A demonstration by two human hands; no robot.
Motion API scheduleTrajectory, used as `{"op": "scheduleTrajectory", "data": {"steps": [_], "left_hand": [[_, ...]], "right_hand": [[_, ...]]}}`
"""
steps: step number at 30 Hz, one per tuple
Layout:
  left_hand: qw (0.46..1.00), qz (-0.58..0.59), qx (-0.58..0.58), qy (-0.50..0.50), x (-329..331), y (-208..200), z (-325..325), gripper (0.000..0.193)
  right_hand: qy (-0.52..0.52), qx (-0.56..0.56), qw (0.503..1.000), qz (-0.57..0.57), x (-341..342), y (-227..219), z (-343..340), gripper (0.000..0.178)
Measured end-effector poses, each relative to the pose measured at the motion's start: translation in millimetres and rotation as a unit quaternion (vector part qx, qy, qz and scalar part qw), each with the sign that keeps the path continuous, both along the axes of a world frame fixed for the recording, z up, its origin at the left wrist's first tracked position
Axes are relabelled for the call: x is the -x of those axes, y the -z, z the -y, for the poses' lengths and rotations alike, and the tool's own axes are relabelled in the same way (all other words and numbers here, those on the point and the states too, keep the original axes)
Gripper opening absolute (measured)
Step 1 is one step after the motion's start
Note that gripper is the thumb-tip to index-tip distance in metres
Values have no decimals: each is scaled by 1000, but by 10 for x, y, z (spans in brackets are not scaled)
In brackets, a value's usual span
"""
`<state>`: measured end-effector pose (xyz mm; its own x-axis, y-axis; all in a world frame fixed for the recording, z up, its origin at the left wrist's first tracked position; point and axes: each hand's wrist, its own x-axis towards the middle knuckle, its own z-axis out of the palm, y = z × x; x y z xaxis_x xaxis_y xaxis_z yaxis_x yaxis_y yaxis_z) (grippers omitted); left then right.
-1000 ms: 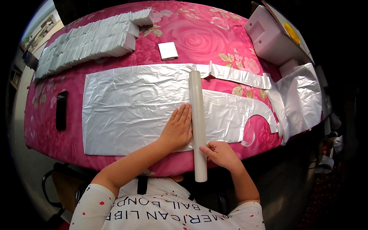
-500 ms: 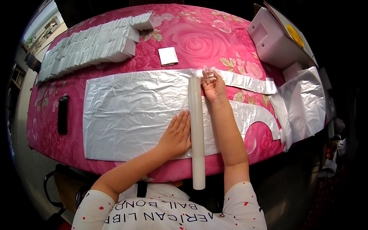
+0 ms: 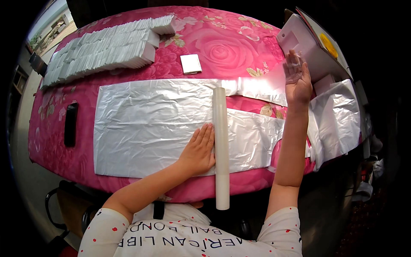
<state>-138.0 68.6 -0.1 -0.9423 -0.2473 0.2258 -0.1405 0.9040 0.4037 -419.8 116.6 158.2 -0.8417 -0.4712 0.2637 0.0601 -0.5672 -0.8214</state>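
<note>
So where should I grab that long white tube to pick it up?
Probably the near end of the white tube, the part sticking out past the table edge. Come from the right; the left hand presses flat beside its left, and the plastic bag lies under the rest.

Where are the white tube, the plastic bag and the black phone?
white tube (image 3: 221, 141): head view, middle of its length.
plastic bag (image 3: 150, 128): head view, its flat wrinkled body.
black phone (image 3: 70, 124): head view, centre of its face.

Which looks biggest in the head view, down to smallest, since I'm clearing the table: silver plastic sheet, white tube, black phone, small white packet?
1. silver plastic sheet
2. white tube
3. black phone
4. small white packet, though the fisheye makes these last two close.
</note>
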Motion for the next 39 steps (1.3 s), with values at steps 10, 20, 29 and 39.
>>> {"op": "scheduleTrajectory", "data": {"steps": [10,20,29,39], "left_hand": [[995,-63,80,17,81,273,5,66],[994,-111,5,8,3,170,4,64],[982,-148,-111,-29,50,-270,492,53],[997,-63,-44,-33,182,-75,621,53]], "right_hand": [[-251,-224,797,-501,-2950,1008,1465,30],[-299,-227,720,-583,-2728,1010,1090,43],[103,-441,655,-605,-402,1071,442,50],[232,-490,658,-523,204,1465,515,45]]}}
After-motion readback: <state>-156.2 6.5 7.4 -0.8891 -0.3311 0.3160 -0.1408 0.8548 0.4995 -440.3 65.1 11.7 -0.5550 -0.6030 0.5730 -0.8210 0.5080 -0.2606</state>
